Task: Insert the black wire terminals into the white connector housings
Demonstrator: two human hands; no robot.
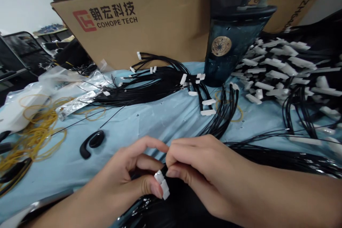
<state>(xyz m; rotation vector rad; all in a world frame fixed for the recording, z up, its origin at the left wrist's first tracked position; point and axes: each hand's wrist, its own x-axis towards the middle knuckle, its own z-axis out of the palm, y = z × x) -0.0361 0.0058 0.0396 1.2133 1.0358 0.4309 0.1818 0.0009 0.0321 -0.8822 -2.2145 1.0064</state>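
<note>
Low in the middle of the view, my left hand (133,174) pinches a small white connector (162,185) between thumb and fingers. Against it, my right hand (197,167) has its thumb and forefinger closed just behind the connector, where dark wires enter it; my fingers hide most of those wires. Below both hands lies a mass of glossy black wires (144,206). Beyond my hands, a bundle of black cables (149,91) with white plugs rests on the blue cloth (128,124).
A cardboard box (160,25) and a dark blue tumbler (227,50) stand at the back. Many white-ended cables (278,74) pile up at right. Yellow rubber bands (40,124), plastic bags (66,78) and a black earphone (92,144) lie on the left.
</note>
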